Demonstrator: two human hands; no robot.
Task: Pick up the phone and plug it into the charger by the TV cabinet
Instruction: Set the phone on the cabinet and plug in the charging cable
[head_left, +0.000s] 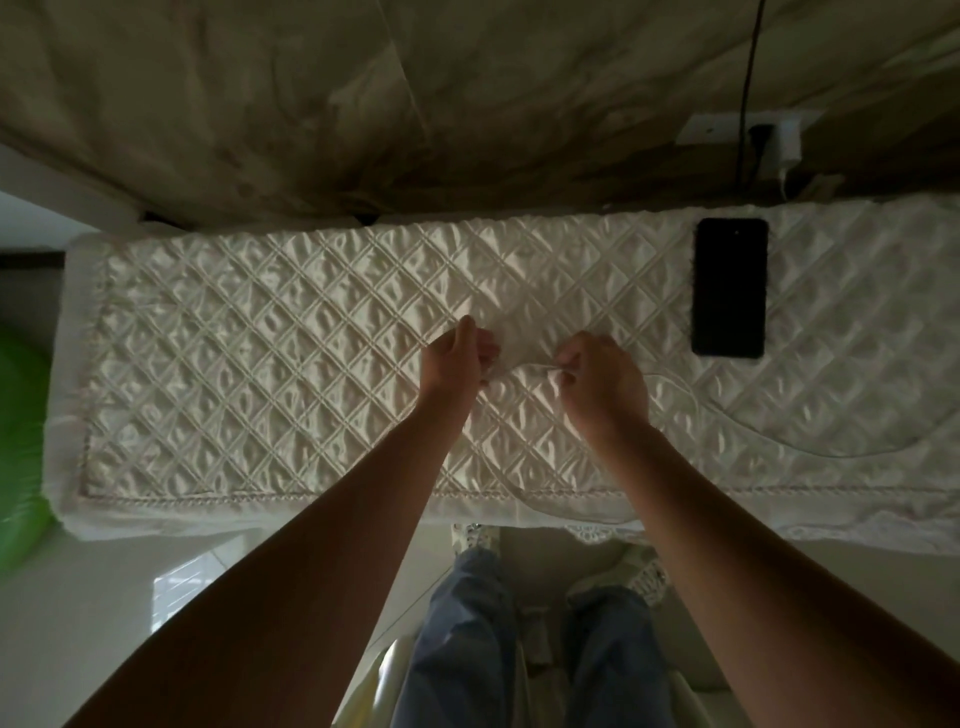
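Observation:
A black phone lies flat, screen dark, on the quilted white cover of the cabinet top, to the right of both hands. A thin white charger cable loops across the cover and over its front edge. My right hand pinches the cable near its end. My left hand is closed on the same cable a little to the left; the plug tip itself is hidden by the fingers. Neither hand touches the phone.
A white power strip with a black plug and a white adapter sits behind the cabinet at the upper right, under a draped beige cloth. Something green stands at the left edge. My legs in blue trousers are below the cabinet front.

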